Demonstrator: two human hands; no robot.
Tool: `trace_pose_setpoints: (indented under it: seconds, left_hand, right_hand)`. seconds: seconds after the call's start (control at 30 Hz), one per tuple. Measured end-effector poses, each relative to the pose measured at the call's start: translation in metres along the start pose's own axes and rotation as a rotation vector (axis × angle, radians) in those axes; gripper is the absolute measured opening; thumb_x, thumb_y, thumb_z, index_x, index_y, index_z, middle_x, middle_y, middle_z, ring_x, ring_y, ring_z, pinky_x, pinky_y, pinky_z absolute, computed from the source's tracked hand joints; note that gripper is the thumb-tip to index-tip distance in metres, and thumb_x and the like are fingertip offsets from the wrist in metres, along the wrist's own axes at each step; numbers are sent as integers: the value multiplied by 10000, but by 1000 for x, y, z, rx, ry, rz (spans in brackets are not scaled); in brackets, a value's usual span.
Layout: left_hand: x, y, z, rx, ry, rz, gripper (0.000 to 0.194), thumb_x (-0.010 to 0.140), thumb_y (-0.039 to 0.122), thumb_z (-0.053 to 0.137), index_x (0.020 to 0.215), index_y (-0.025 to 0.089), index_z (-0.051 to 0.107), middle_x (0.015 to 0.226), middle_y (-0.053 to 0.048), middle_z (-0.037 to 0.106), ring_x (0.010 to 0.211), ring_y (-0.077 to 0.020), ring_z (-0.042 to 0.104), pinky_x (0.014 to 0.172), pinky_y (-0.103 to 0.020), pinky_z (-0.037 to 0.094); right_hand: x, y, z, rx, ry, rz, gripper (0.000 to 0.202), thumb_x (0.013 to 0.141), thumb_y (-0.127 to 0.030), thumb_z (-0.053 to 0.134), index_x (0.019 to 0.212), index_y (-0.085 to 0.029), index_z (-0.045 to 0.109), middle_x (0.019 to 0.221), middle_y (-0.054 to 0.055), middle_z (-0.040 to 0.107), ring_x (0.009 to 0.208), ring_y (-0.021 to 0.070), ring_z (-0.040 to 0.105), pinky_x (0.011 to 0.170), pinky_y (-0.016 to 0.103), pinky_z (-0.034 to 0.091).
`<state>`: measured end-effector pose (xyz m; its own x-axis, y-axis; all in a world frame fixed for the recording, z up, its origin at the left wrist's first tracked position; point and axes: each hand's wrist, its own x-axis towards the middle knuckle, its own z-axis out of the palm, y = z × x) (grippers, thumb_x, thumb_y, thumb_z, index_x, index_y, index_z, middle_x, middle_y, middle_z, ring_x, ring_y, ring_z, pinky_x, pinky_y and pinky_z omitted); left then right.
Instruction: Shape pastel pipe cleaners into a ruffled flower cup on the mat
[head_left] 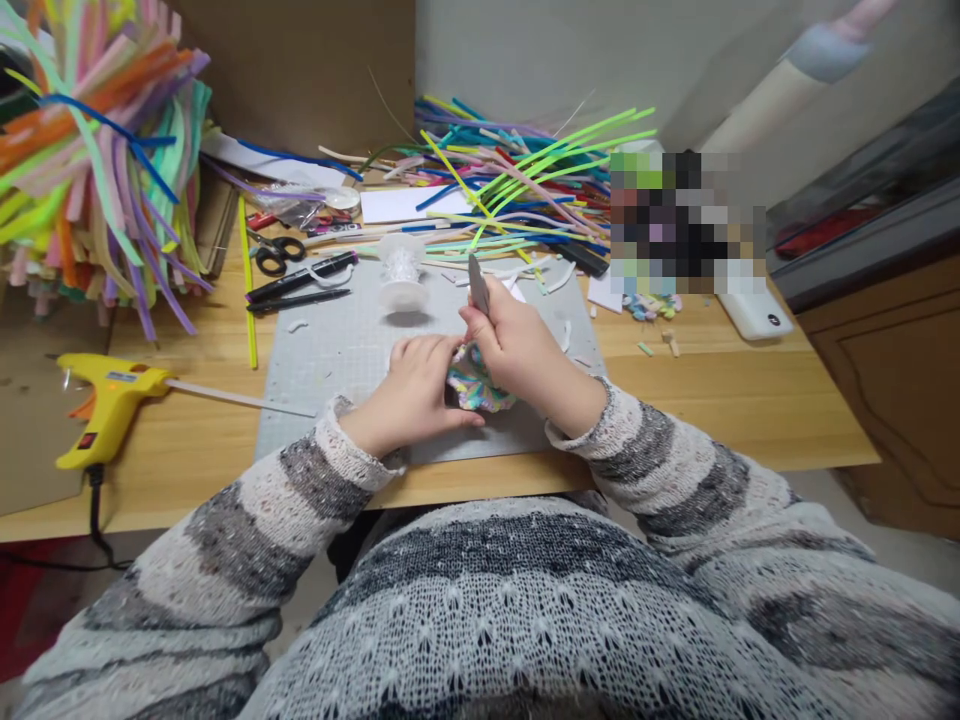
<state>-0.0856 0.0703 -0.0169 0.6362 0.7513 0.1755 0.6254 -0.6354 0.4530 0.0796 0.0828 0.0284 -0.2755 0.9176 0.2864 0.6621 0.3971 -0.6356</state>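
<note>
A small multicoloured pastel piece (478, 385) lies low over the grey cutting mat (322, 350), between my hands. My left hand (420, 390) is curved round its left side, with the thumb stretched along its lower edge and the fingertips at its top. My right hand (517, 345) is closed round a grey metal blade-like tool (478, 284), which points up and away from me, and its lower side rests against the right of the piece. The tool's lower part is hidden in my fingers. Just beyond my hands stands a clear spool (403, 270).
A yellow glue gun (116, 400) lies at the left, its glue stick reaching the mat. Scissors (276, 252) and pens (300, 278) sit behind. Pipe cleaners (525, 180) pile up at the back, with a large bundle (97, 150) at upper left. A white phone (754, 312) lies at right.
</note>
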Motion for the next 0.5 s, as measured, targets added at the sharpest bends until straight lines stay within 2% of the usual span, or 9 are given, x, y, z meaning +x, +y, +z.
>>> trace_pose_setpoints:
  seconds: [0.27, 0.5]
  left_hand:
    - [2, -2, 1, -41, -15, -36, 902, 585, 634, 756, 1258, 134, 424, 1223, -163, 537, 1137, -341, 481, 972, -474, 331]
    - [1, 0, -4, -39, -12, 13, 946, 612, 613, 753, 1339, 163, 348, 1234, -163, 537, 1147, -342, 488, 969, -483, 323]
  right_hand:
    - [-5, -5, 1, -42, -14, -15, 159, 935, -296, 376, 1038, -206, 456, 817, 46, 594, 703, 207, 554, 642, 332, 413]
    - [-2, 5, 1, 116, 33, 0, 106, 936, -315, 411, 964, -229, 466, 751, 11, 585, 701, 194, 567, 671, 349, 446]
